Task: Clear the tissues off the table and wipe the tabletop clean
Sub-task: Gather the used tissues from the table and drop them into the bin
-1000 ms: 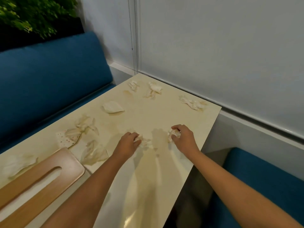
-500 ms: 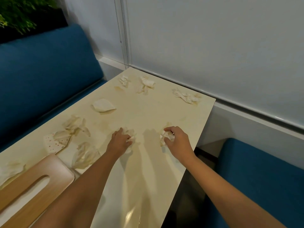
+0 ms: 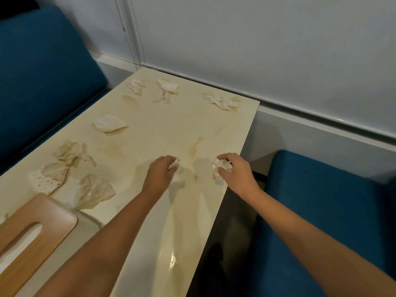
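- Your left hand (image 3: 159, 171) curls around a crumpled tissue (image 3: 174, 168) on the table (image 3: 162, 133).
- Your right hand (image 3: 234, 171) grips another tissue wad (image 3: 220, 169) near the edge.

Left hand (image 3: 159, 173): has drawn back toward the lower frame; its fingers now curl tighter over the crumpled white tissue scrap (image 3: 175, 167), bunching the part that trailed to its right.
Right hand (image 3: 234, 172): has drawn back likewise; the wadded white tissue ball (image 3: 220, 168) it pinches is now more compact.
Cream tabletop (image 3: 162, 133): a curved brown stain (image 3: 196, 145) now lies exposed above and between both hands.
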